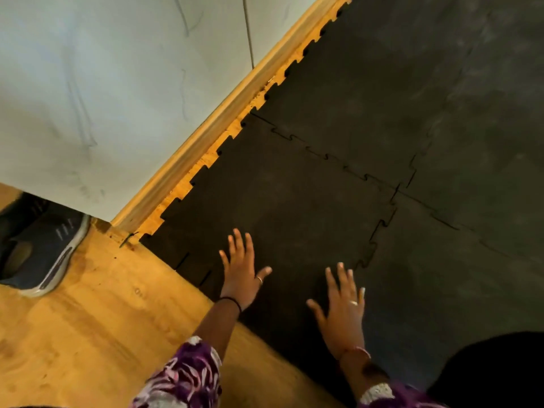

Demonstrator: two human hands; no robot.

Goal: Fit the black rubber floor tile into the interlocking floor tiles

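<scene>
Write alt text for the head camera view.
Two open hands, left hand and right hand, lie flat on a black rubber floor tile joined by jigsaw seams to neighbouring tiles. Wooden floor, skirting board and a dark shoe show at left.

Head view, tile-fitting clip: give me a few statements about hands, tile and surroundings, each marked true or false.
1. Both hands lie flat with fingers spread on the black rubber floor tile. True: left hand, right hand.
2. The right hand grips a mallet. False: it holds nothing.
3. A wooden baseboard runs along the tiles' notched edge. True.
4. A shoe sits on the black tiles. False: it is on the wooden floor, left of the tiles.
5. The left wrist is bare. False: it wears a dark band.
</scene>
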